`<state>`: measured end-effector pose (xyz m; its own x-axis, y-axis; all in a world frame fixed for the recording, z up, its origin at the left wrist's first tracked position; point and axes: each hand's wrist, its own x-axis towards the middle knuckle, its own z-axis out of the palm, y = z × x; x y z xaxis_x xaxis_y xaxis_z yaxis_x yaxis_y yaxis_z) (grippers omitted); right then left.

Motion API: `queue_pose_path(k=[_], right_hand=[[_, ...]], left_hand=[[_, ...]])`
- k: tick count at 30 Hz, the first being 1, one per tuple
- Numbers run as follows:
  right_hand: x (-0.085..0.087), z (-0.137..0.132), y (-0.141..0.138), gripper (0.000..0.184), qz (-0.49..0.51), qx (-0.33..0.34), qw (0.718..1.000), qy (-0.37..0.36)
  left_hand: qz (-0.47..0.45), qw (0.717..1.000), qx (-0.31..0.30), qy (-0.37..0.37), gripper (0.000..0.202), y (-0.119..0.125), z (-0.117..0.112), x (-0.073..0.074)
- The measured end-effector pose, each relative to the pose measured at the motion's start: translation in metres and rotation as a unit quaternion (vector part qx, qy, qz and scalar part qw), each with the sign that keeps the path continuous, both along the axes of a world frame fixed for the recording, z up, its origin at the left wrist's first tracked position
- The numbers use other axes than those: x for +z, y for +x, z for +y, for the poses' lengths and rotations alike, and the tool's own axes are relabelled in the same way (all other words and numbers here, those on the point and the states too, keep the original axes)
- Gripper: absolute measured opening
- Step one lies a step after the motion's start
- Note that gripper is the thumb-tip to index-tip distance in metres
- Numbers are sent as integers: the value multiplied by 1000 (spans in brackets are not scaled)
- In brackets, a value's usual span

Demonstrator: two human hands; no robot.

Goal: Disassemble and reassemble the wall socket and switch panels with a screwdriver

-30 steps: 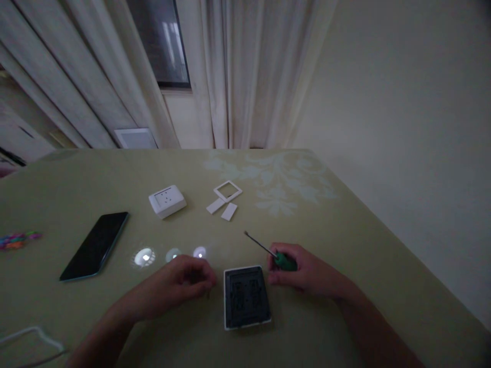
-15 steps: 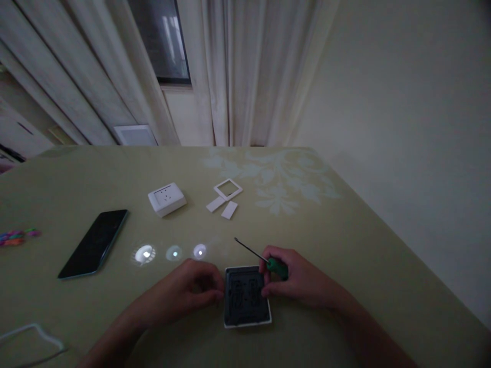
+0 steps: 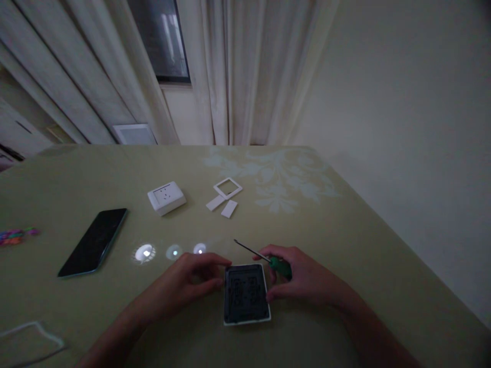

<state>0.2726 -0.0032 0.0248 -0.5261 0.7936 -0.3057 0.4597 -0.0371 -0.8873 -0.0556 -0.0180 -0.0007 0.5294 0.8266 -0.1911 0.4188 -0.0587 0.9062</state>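
Steadying switch module (image 3: 246, 294), left hand (image 3: 184, 283) fingers pinching its edge, right hand (image 3: 307, 281) fingers closed round green screwdriver (image 3: 280, 266)

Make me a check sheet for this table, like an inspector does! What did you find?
Surface: green table, three light spots shining on it.
Job's things: dark plate lying flat; green screwdriver.
Clutter: socket, phone, frame, two white covers, coloured bits at left edge.
Hands: left hand touches plate's left edge; right hand grips screwdriver, thumb at plate's right edge.
Cables: white loop near left corner, cannot tell.
Surroundings: curtains, window, bare wall.
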Motion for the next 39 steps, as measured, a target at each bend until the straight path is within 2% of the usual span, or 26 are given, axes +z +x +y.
queue_pose_path(k=[5,13,25,29,33,36,39], right_hand=[[1,1,-1,53,1,11,1000,-7],[1,0,2,53,0,21,1000,3],[2,1,3,50,11,40,999,-12],[5,0,3,71,-2,38,999,7],[9,-11,-1,96,-26,64,995,66],[11,-22,-8,105,-100,92,985,111],[11,-29,-16,103,-163,91,975,122]], left_hand=[[3,1000,-13,22,23,6,1,3],[-18,1000,-4,18,22,13,0,8],[-6,999,22,43,25,8,-2,6],[12,998,11,54,25,4,-4,4],[19,997,13,70,32,2,-8,5],[13,997,22,73,33,4,-10,6],[11,997,22,71,31,5,-9,6]])
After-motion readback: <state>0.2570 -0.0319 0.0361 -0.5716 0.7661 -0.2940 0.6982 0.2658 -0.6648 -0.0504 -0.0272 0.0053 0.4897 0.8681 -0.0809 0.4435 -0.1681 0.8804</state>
